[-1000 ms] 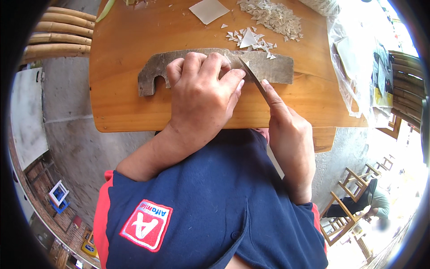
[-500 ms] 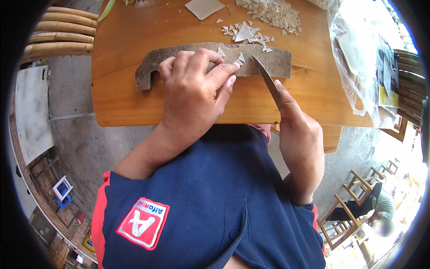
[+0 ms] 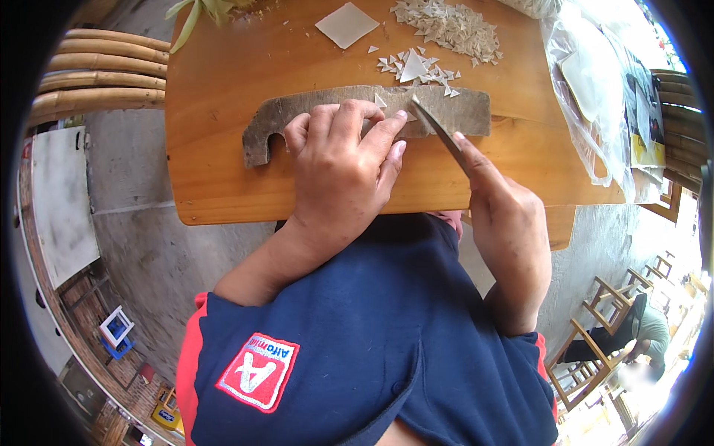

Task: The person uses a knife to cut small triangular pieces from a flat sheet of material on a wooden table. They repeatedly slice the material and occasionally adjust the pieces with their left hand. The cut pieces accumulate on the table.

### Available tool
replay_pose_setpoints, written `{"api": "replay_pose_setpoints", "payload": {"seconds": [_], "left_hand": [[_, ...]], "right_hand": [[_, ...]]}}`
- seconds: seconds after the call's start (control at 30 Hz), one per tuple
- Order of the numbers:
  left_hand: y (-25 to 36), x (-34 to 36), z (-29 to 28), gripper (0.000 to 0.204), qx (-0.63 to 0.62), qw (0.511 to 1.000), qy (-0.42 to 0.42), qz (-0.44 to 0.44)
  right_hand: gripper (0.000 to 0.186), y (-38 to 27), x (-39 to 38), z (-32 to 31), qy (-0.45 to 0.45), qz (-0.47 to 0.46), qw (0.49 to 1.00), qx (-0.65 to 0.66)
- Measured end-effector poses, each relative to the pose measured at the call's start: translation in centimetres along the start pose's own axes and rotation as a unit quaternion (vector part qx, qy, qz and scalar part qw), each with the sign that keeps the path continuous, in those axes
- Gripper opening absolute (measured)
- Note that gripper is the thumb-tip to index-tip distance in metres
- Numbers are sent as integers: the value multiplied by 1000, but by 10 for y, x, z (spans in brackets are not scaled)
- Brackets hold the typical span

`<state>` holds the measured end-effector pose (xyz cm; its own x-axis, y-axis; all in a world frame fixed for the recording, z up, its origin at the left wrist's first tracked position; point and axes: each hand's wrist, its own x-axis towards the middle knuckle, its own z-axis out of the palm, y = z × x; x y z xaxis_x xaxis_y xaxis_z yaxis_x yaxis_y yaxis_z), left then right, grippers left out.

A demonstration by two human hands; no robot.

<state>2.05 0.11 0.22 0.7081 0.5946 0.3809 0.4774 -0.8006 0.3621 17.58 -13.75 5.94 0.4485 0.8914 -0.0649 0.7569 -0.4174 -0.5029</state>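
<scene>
A worn wooden board [image 3: 465, 111] with a hooked left end lies across the near part of the table. My left hand [image 3: 338, 160] rests over it, fingers curled, its index fingertip and thumb pinning a small white piece [image 3: 412, 117] to the wood. My right hand [image 3: 498, 186] grips a knife [image 3: 440, 132], index finger stretched along the blade. The knife tip meets the board just right of my left fingertip, with a tiny white bit at it. Another white triangle [image 3: 380, 101] lies by my left knuckles. The knife's handle is hidden in my palm.
Beyond the board lie small white triangles around a larger triangular piece [image 3: 413, 67]. Farther back are a heap of white cut bits [image 3: 454, 30] and a white square sheet [image 3: 346, 25]. A clear plastic bag [image 3: 587, 97] hangs over the table's right edge. Someone [image 3: 647, 334] is among wooden chairs at right.
The knife tip has moved left along the board, closer to my left fingertips. The small triangle pair beside my index finger has been disturbed. The whole view has shifted slightly.
</scene>
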Motion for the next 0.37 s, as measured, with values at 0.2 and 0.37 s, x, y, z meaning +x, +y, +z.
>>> {"api": "replay_pose_setpoints", "payload": {"seconds": [0.2,0.37], "left_hand": [[-2,-1,-1,30,-25,1000,-7,-7],[-5,-4,1,36,-10,1000,-7,17]], "right_hand": [[57,-5,-5,-5,-3,30,999,26],[60,-9,-13,6,-24,46,998,41]]}}
